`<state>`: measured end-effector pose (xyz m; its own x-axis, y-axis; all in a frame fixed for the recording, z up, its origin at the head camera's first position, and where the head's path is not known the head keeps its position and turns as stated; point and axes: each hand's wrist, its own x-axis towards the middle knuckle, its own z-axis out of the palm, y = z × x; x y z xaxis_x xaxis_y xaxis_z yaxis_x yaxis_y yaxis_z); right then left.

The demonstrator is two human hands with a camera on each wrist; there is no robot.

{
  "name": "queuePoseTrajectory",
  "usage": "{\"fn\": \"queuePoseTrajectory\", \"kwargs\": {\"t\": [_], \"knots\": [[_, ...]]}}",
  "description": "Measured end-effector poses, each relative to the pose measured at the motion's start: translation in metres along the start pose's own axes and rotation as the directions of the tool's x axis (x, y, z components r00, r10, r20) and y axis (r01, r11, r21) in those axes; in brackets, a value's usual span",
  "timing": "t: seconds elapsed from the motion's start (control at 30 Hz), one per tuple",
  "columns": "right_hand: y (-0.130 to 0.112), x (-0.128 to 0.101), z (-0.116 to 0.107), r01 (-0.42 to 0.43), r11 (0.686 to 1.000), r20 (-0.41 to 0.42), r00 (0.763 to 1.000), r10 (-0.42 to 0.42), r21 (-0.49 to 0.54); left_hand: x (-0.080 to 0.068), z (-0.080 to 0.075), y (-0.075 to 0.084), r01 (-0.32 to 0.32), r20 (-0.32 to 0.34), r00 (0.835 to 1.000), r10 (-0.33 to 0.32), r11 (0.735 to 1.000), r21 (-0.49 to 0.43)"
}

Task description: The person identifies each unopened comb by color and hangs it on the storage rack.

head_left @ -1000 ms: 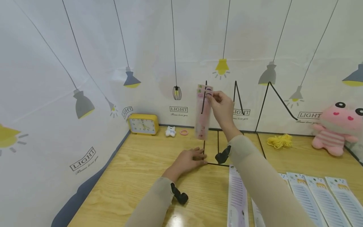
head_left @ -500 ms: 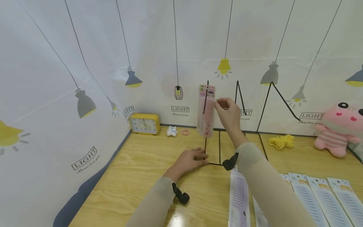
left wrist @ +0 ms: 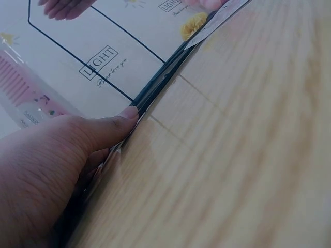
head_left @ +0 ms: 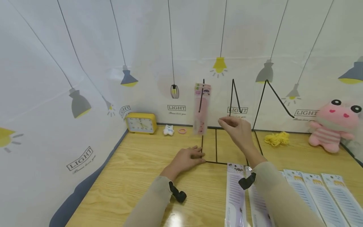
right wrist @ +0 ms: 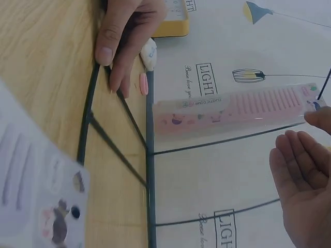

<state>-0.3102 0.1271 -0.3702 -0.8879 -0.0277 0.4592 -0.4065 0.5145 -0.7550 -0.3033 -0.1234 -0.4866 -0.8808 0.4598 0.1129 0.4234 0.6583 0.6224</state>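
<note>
A pink comb in a clear packet [head_left: 202, 108] hangs from the top of the left upright of a black wire rack [head_left: 233, 94] at the back of the wooden table [head_left: 136, 170]. My right hand [head_left: 230, 123] hovers open just right of and below the packet, touching nothing; the right wrist view shows its relaxed palm [right wrist: 302, 181] beside the packet [right wrist: 232, 111]. My left hand [head_left: 195, 155] rests flat on the table, fingers pressing the rack's base wire [right wrist: 90, 103]. The left wrist view shows its thumb [left wrist: 111, 126] lying along that wire.
Several packaged combs [head_left: 309, 192] lie in a row at the front right, a purple one [head_left: 235, 195] nearest my right arm. Along the back wall stand a yellow clock [head_left: 141, 123], a small white toy [head_left: 168, 130], a pink ring [head_left: 182, 130], yellow yarn [head_left: 277, 138] and a pink plush [head_left: 334, 124].
My right hand let go of the pink comb packet, which now hangs on the rack, and dropped down and to the right. The left hand stayed on the base wire.
</note>
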Motion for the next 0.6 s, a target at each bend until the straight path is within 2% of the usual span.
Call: {"fn": "queuePoseTrajectory", "kwargs": {"t": [0.17,0.33,0.47,0.6], "knots": [[0.009,-0.022,-0.021,-0.072,0.997,0.093,0.993,0.070,0.021,-0.001,0.000,0.001,0.004,0.008,1.000,-0.004,1.000,-0.013],[0.014,-0.048,-0.043,-0.178,0.983,0.182,0.969,0.169,0.037,-0.002,0.000,0.002,0.011,0.009,1.000,-0.011,1.000,-0.003],[0.021,-0.071,-0.055,-0.175,0.984,0.205,0.965,0.164,0.037,-0.002,-0.002,0.003,0.009,-0.010,1.000,-0.009,1.000,-0.013],[0.044,-0.097,-0.053,-0.132,0.988,0.256,0.961,0.108,0.076,-0.002,-0.005,0.004,0.008,-0.009,1.000,-0.008,1.000,-0.024]]}}
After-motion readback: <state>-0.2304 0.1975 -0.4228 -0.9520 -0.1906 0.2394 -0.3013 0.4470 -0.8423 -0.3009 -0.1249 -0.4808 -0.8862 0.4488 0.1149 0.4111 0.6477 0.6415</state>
